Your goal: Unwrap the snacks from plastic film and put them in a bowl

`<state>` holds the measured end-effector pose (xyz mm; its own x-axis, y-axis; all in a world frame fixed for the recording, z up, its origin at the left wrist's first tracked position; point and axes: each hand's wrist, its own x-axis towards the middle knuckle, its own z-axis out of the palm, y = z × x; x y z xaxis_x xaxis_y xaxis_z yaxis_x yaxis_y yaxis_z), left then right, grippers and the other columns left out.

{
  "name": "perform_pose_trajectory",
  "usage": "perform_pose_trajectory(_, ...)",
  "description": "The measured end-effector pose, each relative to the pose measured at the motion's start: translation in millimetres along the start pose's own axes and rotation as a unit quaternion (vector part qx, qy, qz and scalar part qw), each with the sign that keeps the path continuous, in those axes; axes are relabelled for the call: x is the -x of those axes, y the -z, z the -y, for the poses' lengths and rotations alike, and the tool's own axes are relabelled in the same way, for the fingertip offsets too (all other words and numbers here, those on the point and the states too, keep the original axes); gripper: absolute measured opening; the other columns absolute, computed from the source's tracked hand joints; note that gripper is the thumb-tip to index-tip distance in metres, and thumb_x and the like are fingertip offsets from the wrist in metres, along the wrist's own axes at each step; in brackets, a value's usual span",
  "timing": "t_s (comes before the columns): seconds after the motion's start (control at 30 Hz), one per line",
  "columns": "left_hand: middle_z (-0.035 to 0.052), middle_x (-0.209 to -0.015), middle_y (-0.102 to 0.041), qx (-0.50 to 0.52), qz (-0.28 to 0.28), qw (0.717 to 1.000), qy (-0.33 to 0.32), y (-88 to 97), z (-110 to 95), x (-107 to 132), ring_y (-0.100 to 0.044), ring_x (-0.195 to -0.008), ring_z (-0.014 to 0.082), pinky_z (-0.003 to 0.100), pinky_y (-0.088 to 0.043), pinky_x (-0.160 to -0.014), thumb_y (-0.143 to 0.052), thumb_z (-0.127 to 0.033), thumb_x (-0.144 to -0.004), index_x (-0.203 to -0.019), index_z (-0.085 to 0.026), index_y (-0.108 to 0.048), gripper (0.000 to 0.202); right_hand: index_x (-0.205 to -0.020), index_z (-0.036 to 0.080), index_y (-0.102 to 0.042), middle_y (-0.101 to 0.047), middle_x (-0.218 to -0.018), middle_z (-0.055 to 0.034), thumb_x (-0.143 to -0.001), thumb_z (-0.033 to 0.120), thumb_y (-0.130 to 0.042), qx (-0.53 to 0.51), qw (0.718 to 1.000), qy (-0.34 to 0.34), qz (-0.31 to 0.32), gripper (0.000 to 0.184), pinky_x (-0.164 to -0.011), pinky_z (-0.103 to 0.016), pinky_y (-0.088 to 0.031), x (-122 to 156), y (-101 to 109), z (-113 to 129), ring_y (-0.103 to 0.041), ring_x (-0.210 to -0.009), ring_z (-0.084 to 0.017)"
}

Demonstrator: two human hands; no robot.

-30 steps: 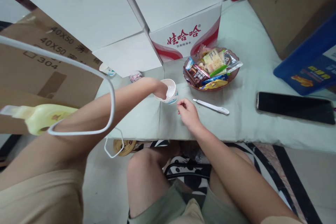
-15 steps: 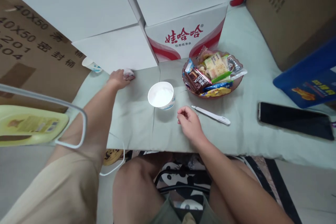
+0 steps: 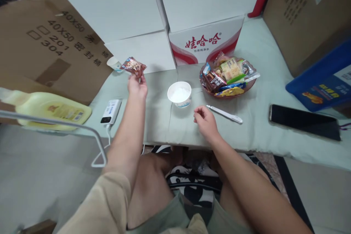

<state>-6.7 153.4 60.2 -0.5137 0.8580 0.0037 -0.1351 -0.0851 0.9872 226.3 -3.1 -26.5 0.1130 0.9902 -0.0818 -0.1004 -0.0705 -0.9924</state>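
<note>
Head view: left hand (image 3: pixel 138 87) grips snack packet (image 3: pixel 134 66); right hand (image 3: pixel 205 121) curls closed near cup (image 3: pixel 184 103)

Left arm (image 3: pixel 126 142) stretched forward, left hand (image 3: pixel 138 86) closed in a pinch, right forearm (image 3: pixel 241 164) slanting inward, right hand (image 3: pixel 205 120) loosely curled

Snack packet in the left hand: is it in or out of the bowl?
Out: the left hand holds the snack packet left of both the paper cup and the bowl.
</note>
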Motion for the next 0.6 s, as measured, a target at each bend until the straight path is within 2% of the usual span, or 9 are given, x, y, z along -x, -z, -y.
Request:
perform_pose_trajectory(0.03, 0.0035, -0.105, -0.073, 0.051, -0.013, 0.999, 0.002, -5.1, -3, 20, -0.067, -0.097, 0.0077, 0.016, -0.051, -0.087, -0.044, -0.009, -0.093, -0.106, -0.02, -0.064, 0.026, -0.083, 0.023, -0.053, -0.056, -0.069, 0.0034, -0.073, 0.039, -0.055, -0.017, 1.0, 0.009, 0.002, 0.018, -0.063, -0.03, -0.044, 3, 2, 1, -0.055, -0.061, -0.014)
perform_pose_trajectory(0.07, 0.0029, -0.104, -0.074, 0.083, 0.013, 0.996, 0.003, -10.1, -5, 42, -0.068, -0.096, 0.0079, 0.016, -0.052, -0.087, -0.043, -0.008, -0.091, -0.105, -0.02, -0.064, 0.028, -0.087, 0.023, -0.054, -0.059, -0.073, 0.0021, -0.074, 0.041, -0.057, -0.035, 0.999, 0.02, 0.003, 0.022, -0.066, -0.031, -0.047, 5, 3, 2, -0.058, -0.065, -0.015)
perform_pose_trajectory(0.17, 0.0036, -0.095, -0.075, 0.07, 0.14, 0.985, 0.066, -18.6, 1, 117, -0.071, -0.089, 0.0121, 0.022, -0.055, -0.085, -0.052, -0.009, -0.08, -0.096, -0.019, -0.066, 0.024, -0.105, 0.023, -0.054, -0.067, -0.101, -0.0071, -0.075, 0.049, -0.063, -0.084, 0.994, 0.064, 0.015, 0.041, -0.078, -0.035, -0.053, 10, 9, 5, -0.067, -0.088, -0.02)
perform_pose_trajectory(0.27, 0.004, -0.09, -0.075, 0.063, 0.242, 0.958, 0.141, -16.3, 21, 172, -0.071, -0.079, 0.014, 0.028, -0.057, -0.081, -0.067, -0.021, -0.075, -0.094, -0.019, -0.068, 0.019, -0.121, 0.024, -0.051, -0.061, -0.131, -0.0143, -0.069, 0.056, -0.07, -0.105, 0.986, 0.117, 0.049, 0.063, -0.091, -0.04, -0.054, 13, 13, 9, -0.063, -0.116, -0.026)
perform_pose_trajectory(0.3, 0.0049, -0.091, -0.075, 0.058, 0.273, 0.945, 0.168, -14.6, 28, 183, -0.071, -0.078, 0.015, 0.03, -0.057, -0.079, -0.07, -0.025, -0.074, -0.094, -0.019, -0.069, 0.021, -0.122, 0.024, -0.051, -0.061, -0.133, -0.0142, -0.069, 0.057, -0.071, -0.102, 0.984, 0.131, 0.058, 0.065, -0.094, -0.041, -0.053, 14, 14, 10, -0.062, -0.119, -0.027)
perform_pose_trajectory(0.37, 0.0049, -0.09, -0.074, 0.035, 0.292, 0.934, 0.204, -11.0, 41, 194, -0.07, -0.073, 0.0144, 0.029, -0.056, -0.074, -0.072, -0.029, -0.074, -0.096, -0.019, -0.069, 0.024, -0.118, 0.023, -0.056, -0.066, -0.126, -0.0124, -0.072, 0.056, -0.069, -0.085, 0.985, 0.138, 0.056, 0.058, -0.098, -0.043, -0.052, 15, 15, 11, -0.063, -0.116, -0.028)
perform_pose_trajectory(0.47, 0.0045, -0.098, -0.073, -0.005, 0.256, 0.947, 0.195, -4.9, 52, 196, -0.07, -0.075, 0.0135, 0.028, -0.055, -0.073, -0.072, -0.034, -0.077, -0.101, -0.021, -0.067, 0.027, -0.112, 0.021, -0.061, -0.07, -0.114, -0.0103, -0.08, 0.05, -0.062, -0.049, 0.992, 0.117, 0.002, 0.044, -0.095, -0.043, -0.052, 15, 15, 12, -0.066, -0.106, -0.026)
perform_pose_trajectory(0.53, 0.0056, -0.111, -0.071, 0.007, 0.238, 0.955, 0.178, 0.3, 55, 196, -0.071, -0.087, 0.0156, 0.03, -0.055, -0.08, -0.074, -0.039, -0.077, -0.103, -0.023, -0.064, 0.032, -0.116, 0.02, -0.06, -0.069, -0.114, -0.0109, -0.082, 0.044, -0.06, -0.007, 0.991, 0.124, -0.05, 0.042, -0.094, -0.043, -0.053, 14, 15, 11, -0.065, -0.104, -0.025)
perform_pose_trajectory(0.6, 0.0068, -0.123, -0.066, 0.061, 0.274, 0.941, 0.19, 4.9, 55, 198, -0.069, -0.104, 0.0193, 0.032, -0.054, -0.087, -0.08, -0.043, -0.072, -0.11, -0.026, -0.062, 0.046, -0.119, 0.02, -0.06, -0.067, -0.117, -0.0117, -0.081, 0.038, -0.062, 0.071, 0.98, 0.166, -0.082, 0.042, -0.095, -0.044, -0.052, 14, 14, 8, -0.064, -0.107, -0.026)
